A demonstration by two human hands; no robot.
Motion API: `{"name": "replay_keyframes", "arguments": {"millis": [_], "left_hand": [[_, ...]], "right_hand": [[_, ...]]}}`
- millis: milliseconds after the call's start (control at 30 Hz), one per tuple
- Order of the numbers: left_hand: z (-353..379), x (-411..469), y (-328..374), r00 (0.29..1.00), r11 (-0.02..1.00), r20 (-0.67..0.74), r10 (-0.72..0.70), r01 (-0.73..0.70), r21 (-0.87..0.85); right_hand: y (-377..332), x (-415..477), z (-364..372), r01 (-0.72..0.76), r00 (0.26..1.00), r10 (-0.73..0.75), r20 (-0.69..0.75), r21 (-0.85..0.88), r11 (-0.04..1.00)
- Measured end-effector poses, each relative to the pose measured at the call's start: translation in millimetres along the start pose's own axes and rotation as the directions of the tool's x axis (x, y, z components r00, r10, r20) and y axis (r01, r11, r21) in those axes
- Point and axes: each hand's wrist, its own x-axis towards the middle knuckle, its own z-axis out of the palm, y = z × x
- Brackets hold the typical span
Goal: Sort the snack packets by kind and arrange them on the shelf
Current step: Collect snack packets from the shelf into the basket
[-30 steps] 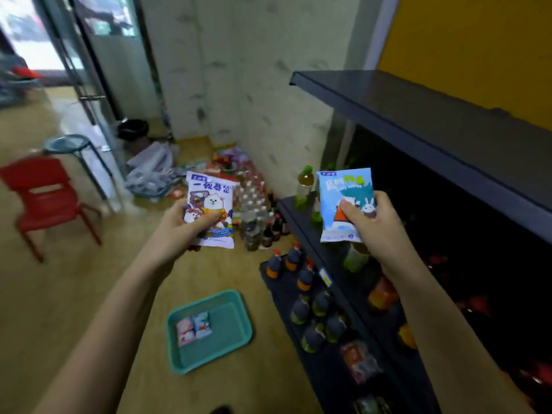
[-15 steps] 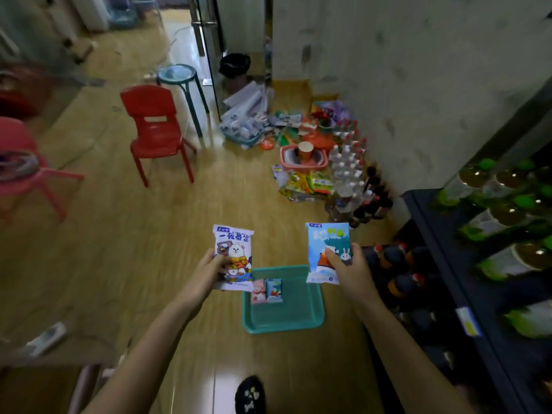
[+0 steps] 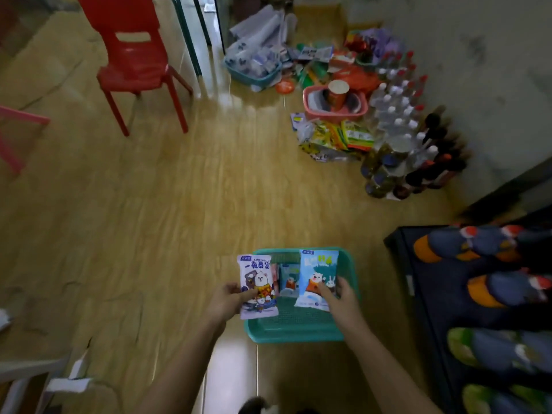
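Purple packet: left hand; blue packet: right hand.

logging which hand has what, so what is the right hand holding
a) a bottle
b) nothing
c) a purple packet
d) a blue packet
d: the right hand pinches the blue packet by its lower edge, in front of the green tray, while the purple packet is in the left hand.
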Motion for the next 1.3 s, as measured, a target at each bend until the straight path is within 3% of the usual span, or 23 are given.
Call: {"name": "replay_keyframes", "arguments": {"millis": [133, 367, 567, 667, 900, 1067, 1133, 1300], "left_hand": [[16, 105, -70, 1.000, 1.000, -0.020, -0.018, 0.019, 0.007], [47, 257, -163, 0.993, 0.989, -0.082, 0.088, -0.078, 0.125], [63, 330, -199, 0.975, 0.950, -0.133, 0.177, -0.134, 0.281], [71, 336, -207, 0.946, 0.871, -0.211, 0.247, -0.121, 0.476], [78, 333, -217, 0.904, 0.667, -0.194, 0.380, -0.123, 0.735], [68, 322, -201, 0.891, 0.401, -0.043, 0.452, -0.160, 0.902], [56, 299, -169, 0.873, 0.304, 0.032, 0.487, -0.204, 0.931], [30, 179, -30, 0.855, 0.252, 0.165, 0.492, -0.321, 0.913]], "right_hand": [[90, 82, 30, -0.016, 1.000, 0.016, 0.006, -0.026, 1.000], [205, 209, 76, -0.015, 1.000, 0.013, -0.021, -0.069, 0.998], [251, 273, 99, 0.003, 0.997, -0.012, -0.070, -0.137, 0.991], [259, 283, 108, -0.010, 0.998, -0.002, -0.068, -0.176, 0.984], [266, 291, 122, -0.070, 0.988, 0.017, -0.156, -0.343, 0.937], [248, 278, 102, -0.010, 0.986, -0.105, -0.133, -0.666, 0.746], [215, 258, 81, 0.065, 0.981, -0.176, -0.084, -0.710, 0.701], [66, 161, -2, 0.224, 0.936, -0.349, -0.035, -0.707, 0.671]]}}
